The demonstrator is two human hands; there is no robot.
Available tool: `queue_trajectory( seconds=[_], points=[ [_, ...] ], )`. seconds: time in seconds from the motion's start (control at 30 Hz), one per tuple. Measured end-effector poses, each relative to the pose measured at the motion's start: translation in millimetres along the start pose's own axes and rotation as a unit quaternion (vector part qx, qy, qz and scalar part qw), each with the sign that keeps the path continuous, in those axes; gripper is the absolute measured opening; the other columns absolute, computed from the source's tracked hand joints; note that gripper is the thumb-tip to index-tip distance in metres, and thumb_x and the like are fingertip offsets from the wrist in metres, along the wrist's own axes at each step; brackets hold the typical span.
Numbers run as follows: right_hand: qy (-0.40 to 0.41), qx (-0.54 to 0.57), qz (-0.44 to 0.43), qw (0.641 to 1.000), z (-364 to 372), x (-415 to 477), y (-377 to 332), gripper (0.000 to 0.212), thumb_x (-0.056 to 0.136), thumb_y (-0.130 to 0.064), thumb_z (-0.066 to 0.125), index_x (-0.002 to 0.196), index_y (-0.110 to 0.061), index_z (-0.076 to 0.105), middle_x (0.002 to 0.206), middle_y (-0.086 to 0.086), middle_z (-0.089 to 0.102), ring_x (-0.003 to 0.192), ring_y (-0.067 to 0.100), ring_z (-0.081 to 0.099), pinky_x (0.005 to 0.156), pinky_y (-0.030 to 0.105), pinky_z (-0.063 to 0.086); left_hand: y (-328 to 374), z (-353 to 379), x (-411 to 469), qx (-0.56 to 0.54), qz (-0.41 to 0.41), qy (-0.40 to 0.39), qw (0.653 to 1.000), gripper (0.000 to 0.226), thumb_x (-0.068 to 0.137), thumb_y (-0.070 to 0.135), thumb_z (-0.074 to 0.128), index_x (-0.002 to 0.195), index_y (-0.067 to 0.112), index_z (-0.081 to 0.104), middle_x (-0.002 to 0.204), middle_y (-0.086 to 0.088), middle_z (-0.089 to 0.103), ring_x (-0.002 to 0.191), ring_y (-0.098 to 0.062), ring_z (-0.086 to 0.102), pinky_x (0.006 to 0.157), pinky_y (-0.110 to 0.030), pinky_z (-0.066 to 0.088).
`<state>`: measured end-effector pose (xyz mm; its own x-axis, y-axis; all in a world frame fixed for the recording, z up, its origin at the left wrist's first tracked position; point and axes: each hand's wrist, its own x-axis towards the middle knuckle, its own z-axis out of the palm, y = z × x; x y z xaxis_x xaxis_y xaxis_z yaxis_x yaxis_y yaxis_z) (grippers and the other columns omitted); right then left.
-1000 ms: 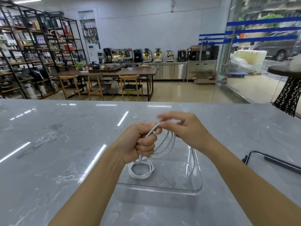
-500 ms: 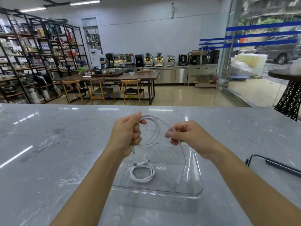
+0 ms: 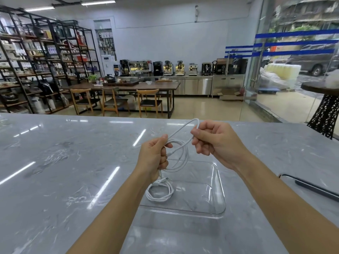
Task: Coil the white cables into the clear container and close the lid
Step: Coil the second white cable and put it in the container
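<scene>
Above clear rectangular plastic container point(image 3: 219, 182) on grey marble counter point(image 3: 55, 162): left hand point(image 3: 154, 158) clamped on loops of thin white cable point(image 3: 184, 154); right hand point(image 3: 218, 142) pinching its raised bend. Second coiled white cable point(image 3: 159, 192) lies inside container.

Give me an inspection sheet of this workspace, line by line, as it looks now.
Surface: grey marble counter, glossy with light reflections.
Job's things: clear container open; one coiled white cable inside; no lid recognised.
Clutter: dark tray-like item at right edge.
Hands: left hand grips the loops; right hand pinches a loop.
Cables: second white cable held above the container, partly coiled.
Surroundings: shelving, wooden table with chairs, coffee machines, glass front.
</scene>
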<state>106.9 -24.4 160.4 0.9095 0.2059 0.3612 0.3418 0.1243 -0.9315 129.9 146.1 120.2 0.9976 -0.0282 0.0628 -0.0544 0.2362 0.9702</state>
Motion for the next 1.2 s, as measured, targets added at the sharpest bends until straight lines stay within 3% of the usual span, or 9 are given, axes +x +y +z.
queue_trajectory(
  seconds=[0.23, 0.37, 0.57, 0.67, 0.73, 0.9, 1.0, 1.1, 1.2],
  points=[
    [0.072, -0.185, -0.043, 0.979, -1.8, -1.9, 9.7, 0.020, 0.084, -0.004, 0.062, 0.065, -0.011, 0.059, 0.046, -0.002, 0.061, 0.034, 0.012, 0.051, 0.032, 0.015, 0.032, -4.0, 0.2, -2.3, 0.026, 0.007, 0.025, 0.999, 0.032, 0.093, 0.026, 0.053, 0.068, 0.005, 0.057, 0.040, 0.005, 0.029, 0.032, -0.006, 0.023, 0.034, -0.016, 0.020],
    [0.078, -0.204, -0.048, 0.975, 1.1, -2.7, 18.6, 0.022, 0.084, -0.006, 0.063, 0.063, -0.011, 0.059, 0.047, -0.001, 0.061, 0.036, 0.016, 0.053, 0.035, 0.014, 0.034, -5.9, 3.2, -3.3, 0.035, 0.004, 0.025, 0.999, 0.031, 0.093, 0.027, 0.052, 0.071, 0.005, 0.057, 0.043, 0.004, 0.029, 0.034, -0.007, 0.023, 0.035, -0.018, 0.020],
    [0.083, -0.281, -0.042, 0.955, 8.1, -3.6, 37.1, 0.014, 0.079, -0.012, 0.069, 0.075, -0.015, 0.056, 0.070, -0.002, 0.052, 0.059, 0.009, 0.045, 0.057, 0.019, 0.038, -5.2, 8.6, -6.1, -0.028, -0.033, -0.016, 0.999, 0.030, 0.093, 0.024, 0.051, 0.070, 0.005, 0.055, 0.038, 0.008, 0.027, 0.030, -0.005, 0.020, 0.033, -0.014, 0.017],
    [0.060, -0.153, 0.029, 0.986, 9.1, -3.8, 48.6, 0.028, 0.077, -0.012, 0.066, 0.094, -0.024, 0.047, 0.099, 0.003, 0.052, 0.087, 0.017, 0.052, 0.077, 0.026, 0.043, -3.6, 11.7, -8.2, -0.074, -0.072, -0.061, 0.993, 0.031, 0.093, 0.022, 0.049, 0.067, 0.007, 0.052, 0.036, 0.009, 0.024, 0.027, -0.003, 0.018, 0.030, -0.012, 0.015],
    [0.005, -0.041, 0.054, 0.998, 10.2, -3.7, 53.3, 0.037, 0.070, -0.010, 0.056, 0.104, -0.021, 0.046, 0.097, 0.007, 0.061, 0.094, 0.019, 0.058, 0.086, 0.030, 0.044, -3.7, 14.4, -10.1, -0.096, -0.093, -0.084, 0.987, 0.032, 0.094, 0.021, 0.047, 0.065, 0.009, 0.049, 0.035, 0.009, 0.025, 0.026, -0.002, 0.018, 0.029, -0.011, 0.014],
    [-0.009, -0.049, 0.029, 0.998, 15.2, -8.5, 58.5, 0.026, 0.076, -0.022, 0.056, 0.099, -0.013, 0.049, 0.055, -0.008, 0.059, 0.052, 0.014, 0.050, 0.050, 0.025, 0.040, -1.4, 12.8, -11.4, -0.120, -0.102, -0.079, 0.984, 0.033, 0.094, 0.020, 0.048, 0.063, 0.007, 0.052, 0.036, 0.008, 0.025, 0.025, -0.002, 0.018, 0.028, -0.011, 0.015],
    [-0.006, -0.150, -0.018, 0.989, 18.3, -11.3, 60.5, 0.041, 0.074, -0.043, 0.061, 0.094, -0.008, 0.056, 0.054, -0.004, 0.041, 0.051, 0.012, 0.036, 0.048, 0.019, 0.032, 4.8, 8.9, -8.7, -0.118, -0.096, -0.071, 0.986, 0.031, 0.092, 0.022, 0.050, 0.066, 0.005, 0.052, 0.036, 0.008, 0.026, 0.026, -0.003, 0.019, 0.027, -0.013, 0.016],
    [-0.015, -0.138, -0.015, 0.990, 12.7, -13.8, 56.8, 0.052, 0.071, -0.047, 0.060, 0.087, 0.001, 0.055, 0.055, 0.003, 0.032, 0.048, 0.009, 0.028, 0.044, 0.013, 0.027, 14.1, 0.1, -5.4, -0.128, -0.092, -0.053, 0.986, 0.032, 0.093, 0.023, 0.050, 0.067, 0.005, 0.052, 0.034, 0.009, 0.026, 0.025, -0.002, 0.020, 0.027, -0.012, 0.016],
    [-0.017, -0.151, 0.015, 0.988, -3.0, -20.3, 55.2, 0.025, 0.074, -0.036, 0.067, 0.076, -0.011, 0.062, 0.050, 0.004, 0.032, 0.044, 0.007, 0.030, 0.042, 0.006, 0.029, 22.0, -15.8, -2.2, -0.153, -0.088, -0.034, 0.984, 0.031, 0.093, 0.022, 0.049, 0.067, 0.005, 0.050, 0.033, 0.009, 0.026, 0.024, -0.001, 0.020, 0.026, -0.012, 0.015]
  ],
)
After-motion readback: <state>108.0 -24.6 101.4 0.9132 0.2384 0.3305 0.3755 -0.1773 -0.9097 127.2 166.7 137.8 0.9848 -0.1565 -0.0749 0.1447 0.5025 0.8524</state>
